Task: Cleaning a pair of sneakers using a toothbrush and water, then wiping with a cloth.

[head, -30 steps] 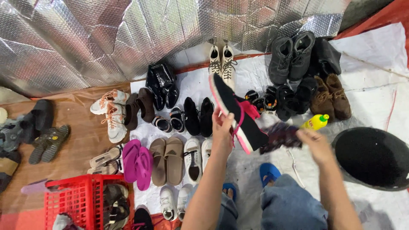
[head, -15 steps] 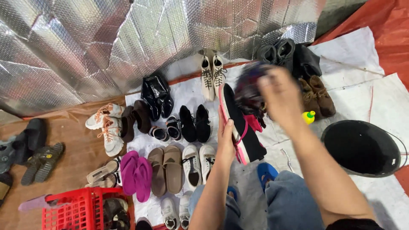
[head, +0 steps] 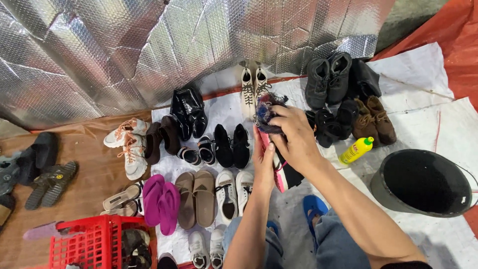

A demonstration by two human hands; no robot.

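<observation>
Silver bubble-foil sheeting [head: 149, 50] backed a white ground sheet [head: 428, 99] crowded with paired shoes. Above the purple flip-flops' [head: 160, 201] right, beyond tan sandals and white sneakers, the left hand [head: 263, 164] gripped a black-and-pink shoe [head: 281, 172], fingers wrapped around it. The right hand [head: 294, 134] pressed a dark frayed rag [head: 266, 112] onto the shoe's upper end, fingers closed over the rag.

The right hand [head: 298, 141] hides most of the pink-soled shoe [head: 280, 174]; the red basket [head: 94, 244] is cut off below.
</observation>
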